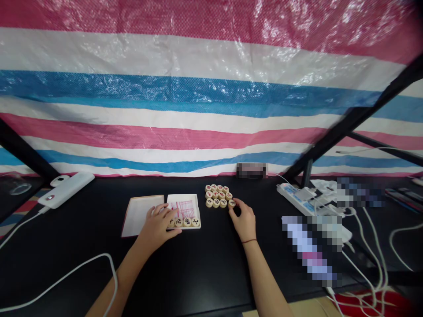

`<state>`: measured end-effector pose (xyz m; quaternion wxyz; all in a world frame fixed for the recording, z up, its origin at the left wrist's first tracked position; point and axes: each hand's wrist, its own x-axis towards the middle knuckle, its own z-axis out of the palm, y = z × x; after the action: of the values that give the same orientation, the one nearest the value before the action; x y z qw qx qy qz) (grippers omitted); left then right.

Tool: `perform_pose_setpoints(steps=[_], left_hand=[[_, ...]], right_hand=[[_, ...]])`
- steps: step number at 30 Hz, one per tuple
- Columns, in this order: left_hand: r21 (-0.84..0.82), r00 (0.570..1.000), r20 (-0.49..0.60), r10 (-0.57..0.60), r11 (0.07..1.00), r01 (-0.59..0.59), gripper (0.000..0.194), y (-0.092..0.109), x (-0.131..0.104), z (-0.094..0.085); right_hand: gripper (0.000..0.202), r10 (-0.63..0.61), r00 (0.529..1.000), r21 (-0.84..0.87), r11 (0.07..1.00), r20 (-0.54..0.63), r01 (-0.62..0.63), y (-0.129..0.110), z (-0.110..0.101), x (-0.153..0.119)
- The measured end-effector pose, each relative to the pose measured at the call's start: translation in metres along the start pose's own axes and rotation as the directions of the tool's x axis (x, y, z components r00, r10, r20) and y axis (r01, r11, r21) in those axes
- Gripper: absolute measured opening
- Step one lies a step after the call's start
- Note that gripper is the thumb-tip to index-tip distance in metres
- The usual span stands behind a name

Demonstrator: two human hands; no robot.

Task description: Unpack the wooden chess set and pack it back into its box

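Observation:
A shallow white box (198,210) stands on the black table, with a sheet marked in red lines inside and a row of Chinese chess pieces (187,222) along its near side. My left hand (161,223) rests over the box's left end, fingers spread, the thumb along its front edge; it partly hides the leftmost pieces. To the right, several more round chess pieces (216,194) lie flat in rows, red characters behind and black ones in front. My right hand (243,219) has thumb and index finger around the piece (231,203) at the front right corner.
Left of the box lies its open lid (140,215). A white power strip (294,198) with plugs and cables is on the right, near blurred items. On the left are a white device (68,189) and a loose cable (82,263). A striped sheet (198,97) hangs behind.

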<state>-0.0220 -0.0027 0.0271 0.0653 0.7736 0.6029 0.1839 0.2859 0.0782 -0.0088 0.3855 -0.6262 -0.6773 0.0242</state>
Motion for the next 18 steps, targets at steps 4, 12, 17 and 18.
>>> perform_pose_setpoints(steps=[4,12,17,18], left_hand=[[-0.013,0.999,-0.015,-0.031,0.999,0.031,0.054,0.002,0.001,0.000],[-0.020,0.996,-0.057,-0.064,0.998,0.063,0.048,0.011,0.001,0.004],[-0.001,0.993,-0.095,-0.069,0.998,0.069,0.046,0.017,-0.001,0.009],[0.000,0.993,-0.098,-0.063,0.998,0.063,0.046,0.018,-0.001,0.009]], right_hand=[[0.032,0.030,0.999,0.015,0.999,0.012,-0.030,0.001,0.000,0.001],[0.033,0.028,0.999,0.032,0.999,0.032,-0.029,0.002,0.001,0.003],[0.032,-0.047,0.996,0.023,0.999,-0.078,0.049,-0.025,-0.013,0.000],[0.030,-0.080,0.994,0.047,0.995,-0.068,0.083,-0.037,-0.016,-0.003]])
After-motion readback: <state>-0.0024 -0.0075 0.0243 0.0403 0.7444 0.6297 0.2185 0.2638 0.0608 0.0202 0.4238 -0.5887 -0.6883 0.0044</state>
